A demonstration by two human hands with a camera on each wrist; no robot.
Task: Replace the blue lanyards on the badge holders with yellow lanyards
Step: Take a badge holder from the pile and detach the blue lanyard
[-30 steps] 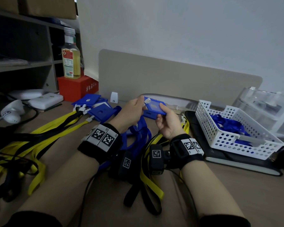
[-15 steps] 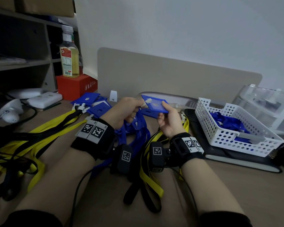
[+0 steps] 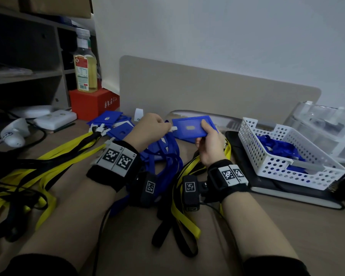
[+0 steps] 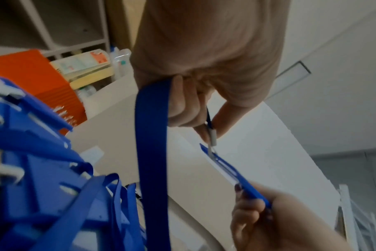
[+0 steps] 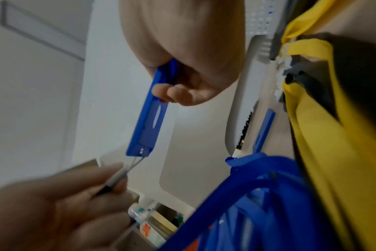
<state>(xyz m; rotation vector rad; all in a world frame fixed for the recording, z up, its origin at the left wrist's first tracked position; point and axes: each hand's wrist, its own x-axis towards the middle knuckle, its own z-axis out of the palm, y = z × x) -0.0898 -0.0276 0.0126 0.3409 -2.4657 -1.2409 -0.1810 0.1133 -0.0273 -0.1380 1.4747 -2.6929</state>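
Lanyards in yellow (image 3: 189, 222) and black trail across the desk (image 3: 287, 232) at 6 o'clock, nearest the camera, with a larger yellow heap (image 3: 24, 176) at 9 o'clock. Between the wrists lies a tangle of blue lanyards (image 3: 167, 156). Just beyond, at centre, the left hand (image 3: 147, 130) pinches the white clip (image 3: 173, 128) of one blue strap (image 4: 151, 152) between thumb and fingertip; the clip's thin loop is threaded through the slot of a blue holder (image 3: 191, 127). The right hand (image 3: 209, 144) grips that holder by its far end, thumb on top and fingers curled beneath, holding it raised above the desk. At 10 o'clock more holders (image 3: 112, 122) lie stacked on the desk. At 3 o'clock a white basket (image 3: 267, 160) holds loose blue straps. Farther back at 11 o'clock a bottle (image 3: 85, 62) stands on a red box (image 3: 92, 104), beside shelves (image 3: 28, 76).
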